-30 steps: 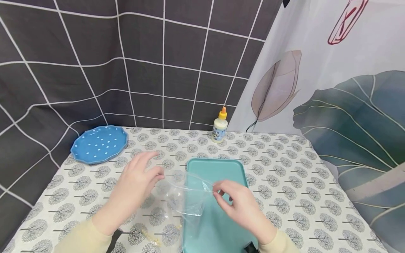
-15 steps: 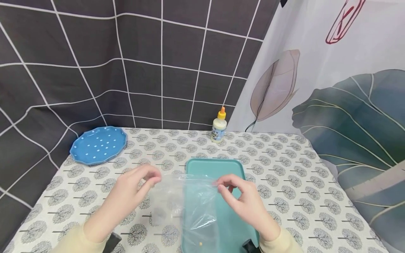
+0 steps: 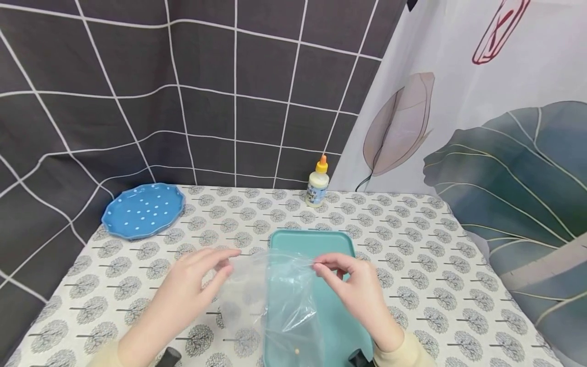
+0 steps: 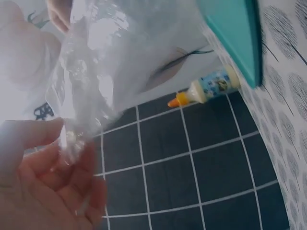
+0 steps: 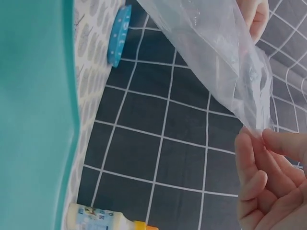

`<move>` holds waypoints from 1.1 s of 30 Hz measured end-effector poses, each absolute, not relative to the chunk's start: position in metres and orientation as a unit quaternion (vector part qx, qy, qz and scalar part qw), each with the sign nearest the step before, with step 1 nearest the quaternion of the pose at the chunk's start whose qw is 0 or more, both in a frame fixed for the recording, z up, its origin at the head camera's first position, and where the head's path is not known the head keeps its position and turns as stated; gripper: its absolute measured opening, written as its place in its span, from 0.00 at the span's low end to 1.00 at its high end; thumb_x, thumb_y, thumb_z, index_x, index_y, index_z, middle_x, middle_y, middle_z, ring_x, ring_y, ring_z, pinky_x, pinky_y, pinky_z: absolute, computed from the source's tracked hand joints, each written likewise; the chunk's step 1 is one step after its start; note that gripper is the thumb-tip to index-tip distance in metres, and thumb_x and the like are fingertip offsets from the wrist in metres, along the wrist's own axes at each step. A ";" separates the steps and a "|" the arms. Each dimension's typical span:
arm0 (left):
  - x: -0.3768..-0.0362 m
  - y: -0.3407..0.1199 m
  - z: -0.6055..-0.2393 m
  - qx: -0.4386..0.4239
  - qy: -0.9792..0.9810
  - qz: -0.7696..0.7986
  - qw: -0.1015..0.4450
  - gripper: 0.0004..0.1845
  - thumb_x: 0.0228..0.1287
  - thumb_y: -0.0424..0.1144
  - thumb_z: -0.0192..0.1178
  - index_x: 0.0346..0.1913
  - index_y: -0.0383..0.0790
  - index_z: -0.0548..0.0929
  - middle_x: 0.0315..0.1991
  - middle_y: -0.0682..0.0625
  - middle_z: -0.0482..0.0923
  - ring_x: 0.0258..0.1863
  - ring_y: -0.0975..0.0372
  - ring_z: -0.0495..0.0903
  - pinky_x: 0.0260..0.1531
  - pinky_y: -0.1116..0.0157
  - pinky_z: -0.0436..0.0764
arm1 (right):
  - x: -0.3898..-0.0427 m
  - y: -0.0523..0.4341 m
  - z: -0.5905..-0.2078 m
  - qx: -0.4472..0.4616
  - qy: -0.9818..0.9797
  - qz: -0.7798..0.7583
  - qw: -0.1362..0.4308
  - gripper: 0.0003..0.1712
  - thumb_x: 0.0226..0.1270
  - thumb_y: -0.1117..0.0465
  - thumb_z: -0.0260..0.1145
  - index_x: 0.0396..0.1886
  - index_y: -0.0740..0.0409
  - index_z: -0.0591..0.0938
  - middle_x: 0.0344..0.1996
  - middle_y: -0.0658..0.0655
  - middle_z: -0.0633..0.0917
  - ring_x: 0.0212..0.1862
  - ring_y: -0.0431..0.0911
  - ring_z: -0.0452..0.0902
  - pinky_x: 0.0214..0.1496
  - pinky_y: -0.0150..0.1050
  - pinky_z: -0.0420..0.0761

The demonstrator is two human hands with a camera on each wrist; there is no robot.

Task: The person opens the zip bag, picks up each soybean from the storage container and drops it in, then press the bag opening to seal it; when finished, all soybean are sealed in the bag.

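A clear plastic bag (image 3: 293, 300) hangs between my two hands, partly in front of the teal tray (image 3: 337, 316). My left hand (image 3: 192, 285) pinches its upper left corner between thumb and fingers, and in the left wrist view the film (image 4: 81, 91) bunches there. The opposite upper corner is pinched by my right hand (image 3: 350, 285); the right wrist view shows thumb and forefinger meeting on the film (image 5: 254, 103). Low in the bag's outline lies a small pale yellow bit (image 3: 297, 351).
A blue polka-dot plate (image 3: 144, 210) stands at the back left of the table. Behind the tray is a glue bottle (image 3: 317, 186) with a yellow and orange cap. A dark grid curtain (image 3: 197, 92) and a white printed one (image 3: 412, 51) border the tree-patterned tablecloth (image 3: 422, 265).
The bag, crumpled one second ago, now hangs spread down. My left hand, earlier with raised fingers near it, has lowered and pinches its corner. My right hand has kept its hold.
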State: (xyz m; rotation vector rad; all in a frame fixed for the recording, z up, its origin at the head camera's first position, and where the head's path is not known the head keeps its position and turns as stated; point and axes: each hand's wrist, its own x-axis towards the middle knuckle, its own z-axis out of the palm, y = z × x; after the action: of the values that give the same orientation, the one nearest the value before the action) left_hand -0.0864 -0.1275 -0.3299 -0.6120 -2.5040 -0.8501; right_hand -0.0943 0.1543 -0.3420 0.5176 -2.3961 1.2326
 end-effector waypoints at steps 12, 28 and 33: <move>-0.082 -0.081 -0.335 -0.281 -0.900 -0.207 0.260 0.27 0.57 0.58 0.60 0.56 0.45 0.79 0.55 0.53 0.78 0.55 0.59 0.75 0.60 0.52 0.66 | -0.089 0.143 -0.347 0.247 -0.850 0.370 0.281 0.09 0.49 0.69 0.74 0.28 0.52 0.85 0.23 0.41 0.82 0.27 0.33 0.71 0.25 0.21 0.70; -0.085 -0.060 -0.337 -0.345 -0.860 -0.267 0.265 0.02 0.54 0.42 0.67 0.31 0.53 0.84 0.31 0.66 0.82 0.35 0.71 0.77 0.50 0.58 0.69 | -0.081 0.135 -0.343 0.349 -0.835 0.294 0.309 0.08 0.67 0.53 0.62 0.30 0.48 0.83 0.26 0.39 0.83 0.26 0.33 0.72 0.32 0.20 0.71; -0.084 -0.061 -0.340 -0.385 -0.824 -0.264 0.320 0.03 0.59 0.42 0.61 0.30 0.52 0.83 0.29 0.65 0.81 0.32 0.70 0.77 0.50 0.59 0.67 | -0.080 0.137 -0.337 0.395 -0.825 0.226 0.336 0.13 0.71 0.52 0.56 0.29 0.46 0.82 0.25 0.38 0.82 0.25 0.35 0.70 0.29 0.22 0.67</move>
State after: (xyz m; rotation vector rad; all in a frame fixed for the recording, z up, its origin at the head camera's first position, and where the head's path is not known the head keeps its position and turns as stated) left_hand -0.0843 -0.0605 -0.3395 -1.0130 -2.1660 -0.6929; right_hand -0.0799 0.1370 -0.3372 1.0310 -2.1504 0.5896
